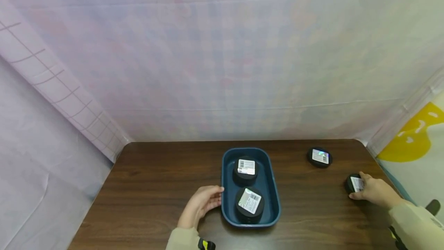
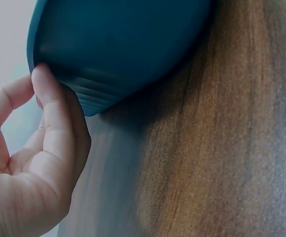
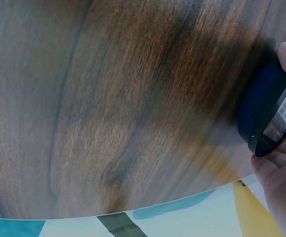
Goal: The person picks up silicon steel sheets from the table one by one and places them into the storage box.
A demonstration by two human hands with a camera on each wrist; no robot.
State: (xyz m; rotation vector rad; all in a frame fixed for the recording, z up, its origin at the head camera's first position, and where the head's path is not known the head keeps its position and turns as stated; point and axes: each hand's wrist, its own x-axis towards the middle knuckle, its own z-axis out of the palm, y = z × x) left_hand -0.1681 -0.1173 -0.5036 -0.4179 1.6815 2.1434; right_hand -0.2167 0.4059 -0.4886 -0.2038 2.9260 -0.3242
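A blue tray stands on the table, holding round black containers with white barcode labels, one toward the back and one toward the front. My left hand pinches the tray's left rim; the left wrist view shows the fingertips at the edge of the tray. At the right, my right hand grips another labelled black round container between thumb and fingers. In the right wrist view this container is at the right edge, partly cut off. A further black round container lies behind it, label up.
The brown wooden table meets a pale patterned cloth at its back edge. White cloth hangs at the left, and a sheet with a yellow shape at the right. My right hand is near the table's right edge.
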